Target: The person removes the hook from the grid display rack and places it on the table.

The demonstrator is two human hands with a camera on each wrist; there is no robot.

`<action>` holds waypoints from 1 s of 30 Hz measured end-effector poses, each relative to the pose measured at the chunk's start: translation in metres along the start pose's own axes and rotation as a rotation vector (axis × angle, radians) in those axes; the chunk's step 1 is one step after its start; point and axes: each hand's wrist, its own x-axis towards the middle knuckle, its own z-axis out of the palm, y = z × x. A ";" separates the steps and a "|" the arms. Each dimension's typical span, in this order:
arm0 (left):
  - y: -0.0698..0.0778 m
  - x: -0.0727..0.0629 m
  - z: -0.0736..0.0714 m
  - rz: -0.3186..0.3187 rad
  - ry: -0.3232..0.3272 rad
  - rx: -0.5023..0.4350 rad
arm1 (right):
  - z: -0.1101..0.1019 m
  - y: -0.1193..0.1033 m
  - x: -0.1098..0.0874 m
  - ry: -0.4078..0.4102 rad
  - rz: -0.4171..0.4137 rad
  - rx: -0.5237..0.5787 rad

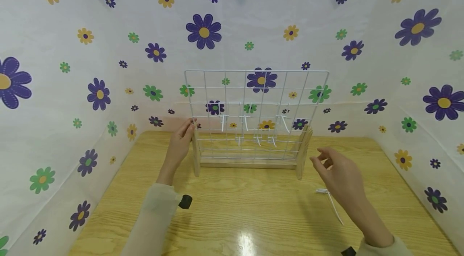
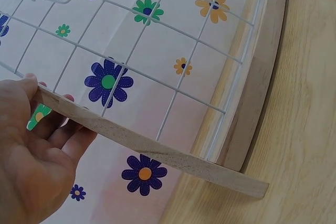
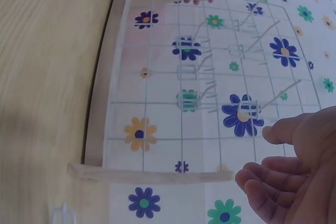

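A white wire grid rack (image 1: 257,71) stands upright in a wooden stand with a base bar (image 1: 250,164). Several white hooks (image 1: 222,122) hang on its wires, in an upper and a lower row. My left hand (image 1: 179,143) grips the top of the left wooden upright (image 2: 131,140), thumb on one side and fingers on the other. To the right of the right upright (image 1: 303,153), my right hand (image 1: 342,171) hovers with loosely bent fingers and nothing between them. Below it, a loose white hook (image 1: 335,208) lies on the table.
The stand rests on a wood-grain table (image 1: 232,207) toward its back edge. White sheeting (image 1: 232,18) printed with flowers rises behind the table and along both sides. Small black devices (image 1: 185,201) sit at the wrists.
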 end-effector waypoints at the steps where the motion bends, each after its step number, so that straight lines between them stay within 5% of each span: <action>1: 0.000 0.000 0.000 0.001 0.000 -0.002 | 0.001 -0.002 0.002 0.009 -0.010 0.005; 30: 0.001 -0.001 0.002 -0.010 0.003 -0.025 | 0.027 -0.055 0.055 0.146 -0.167 0.141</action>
